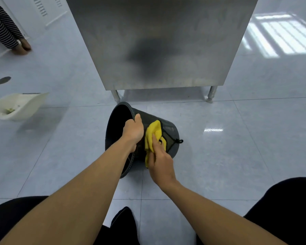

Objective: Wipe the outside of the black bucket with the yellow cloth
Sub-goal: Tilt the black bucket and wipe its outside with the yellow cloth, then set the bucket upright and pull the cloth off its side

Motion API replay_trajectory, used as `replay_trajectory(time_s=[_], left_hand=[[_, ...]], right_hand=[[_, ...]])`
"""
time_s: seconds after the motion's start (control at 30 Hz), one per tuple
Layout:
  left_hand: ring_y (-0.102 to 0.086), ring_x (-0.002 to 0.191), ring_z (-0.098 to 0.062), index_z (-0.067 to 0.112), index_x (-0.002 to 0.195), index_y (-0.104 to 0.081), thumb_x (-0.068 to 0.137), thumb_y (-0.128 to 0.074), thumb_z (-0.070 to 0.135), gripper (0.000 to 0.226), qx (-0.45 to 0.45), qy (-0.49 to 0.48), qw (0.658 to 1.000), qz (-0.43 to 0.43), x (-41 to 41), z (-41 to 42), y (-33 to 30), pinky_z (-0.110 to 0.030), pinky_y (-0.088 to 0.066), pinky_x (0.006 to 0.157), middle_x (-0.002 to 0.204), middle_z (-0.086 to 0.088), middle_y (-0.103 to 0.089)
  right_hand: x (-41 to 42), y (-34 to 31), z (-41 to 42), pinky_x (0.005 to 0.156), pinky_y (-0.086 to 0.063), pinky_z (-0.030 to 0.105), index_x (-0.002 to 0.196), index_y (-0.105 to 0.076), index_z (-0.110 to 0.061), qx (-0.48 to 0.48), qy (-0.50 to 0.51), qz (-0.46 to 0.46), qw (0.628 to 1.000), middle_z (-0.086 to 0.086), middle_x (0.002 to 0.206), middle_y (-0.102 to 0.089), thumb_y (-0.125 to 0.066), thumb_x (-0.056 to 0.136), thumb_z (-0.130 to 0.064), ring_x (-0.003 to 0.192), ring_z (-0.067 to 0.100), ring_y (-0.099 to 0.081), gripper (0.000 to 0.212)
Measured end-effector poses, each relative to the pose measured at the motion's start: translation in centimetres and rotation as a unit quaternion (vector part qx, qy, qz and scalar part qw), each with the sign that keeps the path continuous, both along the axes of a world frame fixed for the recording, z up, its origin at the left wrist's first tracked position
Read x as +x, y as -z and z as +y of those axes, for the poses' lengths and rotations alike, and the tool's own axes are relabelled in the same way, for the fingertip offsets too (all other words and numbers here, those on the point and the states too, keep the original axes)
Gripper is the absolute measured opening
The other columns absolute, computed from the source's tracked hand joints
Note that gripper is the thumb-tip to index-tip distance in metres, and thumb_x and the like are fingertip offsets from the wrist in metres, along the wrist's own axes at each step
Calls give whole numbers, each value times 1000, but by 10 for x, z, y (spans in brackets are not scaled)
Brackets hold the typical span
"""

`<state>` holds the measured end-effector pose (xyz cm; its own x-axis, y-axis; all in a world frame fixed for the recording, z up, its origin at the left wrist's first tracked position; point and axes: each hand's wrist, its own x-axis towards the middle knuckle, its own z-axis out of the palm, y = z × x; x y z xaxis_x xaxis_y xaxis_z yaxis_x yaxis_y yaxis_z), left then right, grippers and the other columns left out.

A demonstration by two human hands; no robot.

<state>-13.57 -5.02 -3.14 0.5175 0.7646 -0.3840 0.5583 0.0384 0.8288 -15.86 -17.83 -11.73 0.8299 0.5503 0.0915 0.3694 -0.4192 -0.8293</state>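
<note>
Now | black bucket [168, 131] tipped on floor [237, 138], rim clenched by left hand [133, 130] | yellow cloth [153, 137] grasped by right hand [160, 163], pressed on wall | risk: bucket may be rolled if rim grip is loosened

The round black plastic bucket [168, 131] has a matt, dull outer wall with a ribbed rim, and a thin black cord runs across its side. The soft yellow cloth [153, 134] looks like fuzzy microfibre, crumpled into folds. The pale grey tiled floor [228, 147] is smooth and glossy, mirroring window light in bright patches. The large stainless-steel panel [162, 41] has a brushed, satin finish that gives only a blurred dark reflection; its metal legs [211, 93] shine more. The white plastic dustpan [19, 106] is smooth and slightly glossy.
</note>
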Motion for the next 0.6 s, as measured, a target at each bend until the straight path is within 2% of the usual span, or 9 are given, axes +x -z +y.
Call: replay_trajectory(time_s=[0.07, 0.13, 0.2, 0.27, 0.37, 0.47, 0.53, 0.6], left_hand=[[-52, 79, -17, 4, 119, -50, 107, -33, 43, 44, 8, -12, 1000, 0, -3, 2, 3, -35, -43, 79, 93, -4, -56], [-53, 79, -18, 6, 104, -54, 105, -41, 38, 34, 3, -13, 1000, 3, -5, 4, 7, -37, -48, 82, 95, -7, -58], [-58, 80, -20, 13, 89, -52, 100, -54, 34, 24, -5, 1, 1000, -7, -6, 1, 8, -38, -52, 86, 94, -9, -61], [-67, 88, -29, 9, 93, -57, 88, -69, 32, 27, 6, 22, 1000, 0, -5, -2, 13, -49, -57, 88, 97, -15, -67], [-68, 92, -33, 7, 91, -56, 88, -71, 26, 24, 40, 50, 998, 15, -4, -7, 13, -51, -58, 85, 95, -16, -67], [-67, 89, -29, 5, 94, -60, 93, -67, 23, 19, 86, 97, 991, 16, -4, -10, 7, -47, -59, 83, 96, -15, -68], [-65, 85, -26, 4, 93, -61, 95, -64, 20, 16, 115, 149, 982, 26, -3, -14, 6, -40, -57, 78, 92, -12, -67], [-65, 91, -26, 6, 103, -63, 95, -63, 21, 17, 146, 206, 967, 44, -2, -18, 9, -43, -57, 83, 98, -11, -68]], right_hand=[[10, 7, -4, 75, -46, 36, 159, -18, -35, -34, 40, 47, 997, 17, 125, -62, -36, 101, -23, 99, 37, -61, 63], [22, 10, -7, 74, -43, 35, 159, -16, -34, -72, 79, 96, 990, 15, 105, -65, -38, 103, -18, 88, 32, -58, 62], [34, 7, -9, 87, -46, 40, 159, -21, -32, -107, 108, 147, 977, 14, 111, -66, -36, 105, -20, 98, 33, -58, 57], [43, 2, -10, 98, -46, 42, 157, -30, -29, -109, 143, 205, 962, 14, 131, -61, -35, 106, -21, 117, 35, -56, 51], [54, -2, -11, 105, -44, 47, 147, -50, -26, -35, 229, 275, 933, 10, 139, -58, -38, 104, -23, 123, 36, -54, 45], [62, -11, -9, 97, -50, 46, 120, -69, -23, 57, 307, 305, 900, 7, 116, -67, -43, 99, -24, 105, 31, -60, 34], [66, -22, -7, 89, -51, 41, 105, -70, -23, 118, 335, 300, 885, 1, 101, -66, -43, 97, -20, 95, 25, -59, 28], [70, -34, -4, 79, -49, 34, 97, -67, -23, 165, 349, 267, 883, -2, 96, -65, -42, 95, -15, 89, 19, -59, 26]])
